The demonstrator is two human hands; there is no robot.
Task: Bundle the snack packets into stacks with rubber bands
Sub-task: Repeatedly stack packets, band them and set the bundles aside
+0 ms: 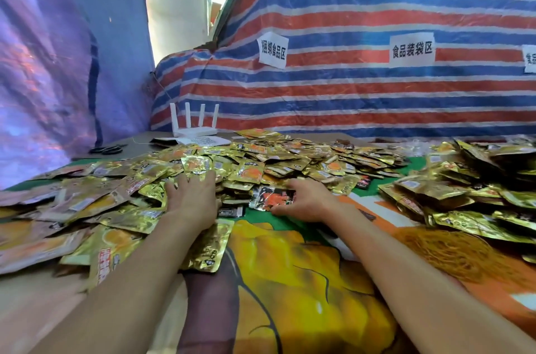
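Foil is the trouble here: the flat gold foil snack packets (249, 171) lie loose in a wide heap across the middle of the table, with a second drift at the right edge. Each looks light, thin and slick, bendable but stiffer at its sealed edges. A stack would likely slide apart unless squared up and gripped by its long edges, thumb under and fingers over.

The left hand (190, 200) lies released, fingers spread flat on the heap's near side. The right hand (301, 202) curls over a black-and-orange foil packet (269, 197) at the heap's front edge. It seems to be pinching the packet, though the thumb's hold is blurred.

A tangle of orange rubber bands (452, 252) sits just right of the right forearm, untouched. No box, tray or bag shows; packets and bands rest straight on the printed yellow-and-green cloth (290, 266). Behind stand a white four-antenna router (194, 127), black scissors (108, 149) and a red-white-blue striped tarpaulin (377, 92).
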